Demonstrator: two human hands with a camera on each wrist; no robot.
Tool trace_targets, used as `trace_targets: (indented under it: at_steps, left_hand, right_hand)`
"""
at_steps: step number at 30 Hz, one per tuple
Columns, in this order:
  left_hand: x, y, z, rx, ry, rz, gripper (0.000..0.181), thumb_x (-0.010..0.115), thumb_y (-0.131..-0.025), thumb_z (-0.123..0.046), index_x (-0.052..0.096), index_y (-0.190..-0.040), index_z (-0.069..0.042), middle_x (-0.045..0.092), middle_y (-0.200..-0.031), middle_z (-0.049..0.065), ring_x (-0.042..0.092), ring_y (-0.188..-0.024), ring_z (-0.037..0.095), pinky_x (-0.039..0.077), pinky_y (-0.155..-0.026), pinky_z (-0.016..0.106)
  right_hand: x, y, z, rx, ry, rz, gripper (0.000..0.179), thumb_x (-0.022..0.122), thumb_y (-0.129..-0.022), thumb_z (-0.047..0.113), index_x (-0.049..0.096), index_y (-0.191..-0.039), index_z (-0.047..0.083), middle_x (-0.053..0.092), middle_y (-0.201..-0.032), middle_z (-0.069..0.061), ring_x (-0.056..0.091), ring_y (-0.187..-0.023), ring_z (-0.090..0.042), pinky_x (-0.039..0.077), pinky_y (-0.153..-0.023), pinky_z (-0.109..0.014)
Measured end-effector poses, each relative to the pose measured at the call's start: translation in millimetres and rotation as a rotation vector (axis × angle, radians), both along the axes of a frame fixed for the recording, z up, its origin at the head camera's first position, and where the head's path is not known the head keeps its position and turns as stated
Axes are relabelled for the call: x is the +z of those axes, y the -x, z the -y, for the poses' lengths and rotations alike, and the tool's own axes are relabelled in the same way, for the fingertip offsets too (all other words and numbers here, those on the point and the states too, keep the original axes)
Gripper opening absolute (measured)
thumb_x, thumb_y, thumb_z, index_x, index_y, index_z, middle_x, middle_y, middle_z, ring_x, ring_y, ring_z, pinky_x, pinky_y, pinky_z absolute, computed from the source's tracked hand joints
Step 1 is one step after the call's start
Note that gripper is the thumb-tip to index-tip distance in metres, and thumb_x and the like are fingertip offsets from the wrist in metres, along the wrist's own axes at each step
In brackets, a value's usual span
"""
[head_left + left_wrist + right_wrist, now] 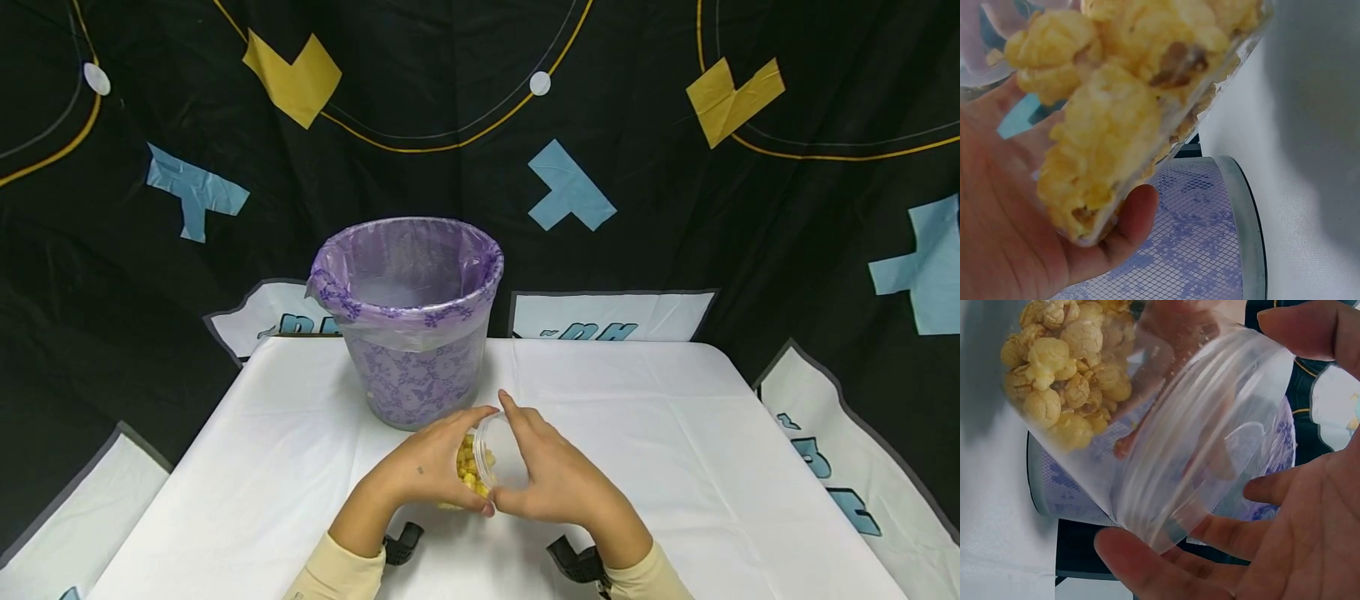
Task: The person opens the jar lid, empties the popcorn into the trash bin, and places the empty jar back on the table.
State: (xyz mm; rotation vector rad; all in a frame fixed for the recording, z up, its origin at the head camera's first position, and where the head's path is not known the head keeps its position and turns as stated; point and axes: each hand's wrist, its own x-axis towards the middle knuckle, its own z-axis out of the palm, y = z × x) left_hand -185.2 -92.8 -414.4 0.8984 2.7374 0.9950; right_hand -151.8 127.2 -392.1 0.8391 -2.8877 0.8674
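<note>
Between the two hands is a clear plastic jar (pixel 1100 475), tilted on its side and partly filled with yellow popcorn (pixel 1060 381). My left hand (pixel 420 462) grips the jar's body, thumb on the near side and fingers round the far side. Around the see-through lid (pixel 1229 437) at the jar's ridged end, my right hand (pixel 566 479) spreads its thumb and fingers, with fingertips at opposite edges of the rim. Its palm stays apart from the lid. In the left wrist view, popcorn (pixel 1110 119) shows close up through the jar wall.
A bin (pixel 420 375) with a purple floral pattern stands behind the hands, lined with a purple bag (pixel 408 312) folded over its rim. A white cloth covers the table (pixel 637 417). Behind hangs a black curtain (pixel 450 183) with blue and gold patches.
</note>
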Motion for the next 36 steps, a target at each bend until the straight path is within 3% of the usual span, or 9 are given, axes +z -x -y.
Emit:
trace_targets:
  at_steps: [9, 16, 21, 25, 31, 36]
  left_hand:
    - [-0.5, 0.5, 1.4, -0.007, -0.008, -0.019, 0.119, 0.094, -0.054, -0.048, 0.033, -0.154, -0.027, 0.043, -0.154, -0.004, 0.045, -0.137, 0.021, 0.040, -0.111, 0.047]
    - [-1.7, 1.4, 0.9, -0.018, 0.003, -0.032, 0.119, 0.094, -0.055, -0.043, 0.033, -0.155, -0.024, 0.043, -0.154, -0.003, 0.043, -0.138, 0.020, 0.038, -0.113, 0.046]
    - [-1.5, 0.5, 0.9, -0.014, 0.002, -0.033, 0.120, 0.093, -0.054, -0.050, 0.033, -0.155, -0.024, 0.045, -0.153, -0.003, 0.045, -0.137, 0.019, 0.039, -0.112, 0.046]
    - [-1.6, 0.7, 0.3, -0.002, -0.004, -0.016, 0.120, 0.093, -0.051, -0.055, 0.035, -0.153, -0.028, 0.046, -0.150, -0.007, 0.048, -0.132, 0.018, 0.042, -0.110, 0.046]
    - [-1.5, 1.2, -0.9, 0.007, -0.011, 0.009, 0.119, 0.095, -0.050, -0.055, 0.038, -0.151, -0.027, 0.048, -0.147, -0.008, 0.050, -0.130, 0.019, 0.043, -0.109, 0.046]
    - [-0.8, 0.6, -0.3, 0.008, -0.023, 0.016, 0.119, 0.095, -0.050, -0.055, 0.038, -0.151, -0.027, 0.049, -0.147, -0.006, 0.051, -0.129, 0.021, 0.043, -0.108, 0.047]
  right_hand:
    - [0.2, -4.5, 3.8, -0.028, -0.052, -0.030, 0.118, 0.074, -0.074, 0.062, -0.004, -0.159, 0.038, 0.028, -0.163, -0.002, 0.036, -0.143, -0.028, 0.047, -0.096, -0.064]
    - [-1.6, -5.1, 4.4, 0.033, -0.008, -0.074, 0.114, 0.075, -0.077, 0.056, -0.001, -0.160, 0.036, 0.025, -0.163, 0.000, 0.028, -0.147, -0.022, 0.042, -0.108, -0.055]
    - [-1.8, -5.0, 5.3, 0.031, -0.002, -0.090, 0.110, 0.071, -0.080, 0.059, -0.001, -0.160, 0.036, 0.024, -0.164, 0.001, 0.028, -0.147, -0.022, 0.041, -0.109, -0.054]
    - [-0.9, -4.6, 7.5, -0.051, 0.018, -0.073, 0.104, 0.064, -0.083, 0.068, 0.007, -0.161, 0.031, 0.029, -0.162, -0.003, 0.037, -0.143, -0.028, 0.043, -0.106, -0.058]
    - [-1.5, -1.9, 10.5, -0.256, -0.059, -0.072, 0.092, 0.043, -0.090, 0.077, 0.030, -0.157, 0.017, 0.055, -0.142, -0.015, 0.061, -0.118, -0.039, 0.053, -0.088, -0.060]
    - [-2.5, 0.5, 10.9, -0.285, -0.122, -0.058, 0.088, 0.039, -0.091, 0.076, 0.044, -0.150, 0.011, 0.065, -0.128, -0.018, 0.065, -0.112, -0.037, 0.055, -0.084, -0.057]
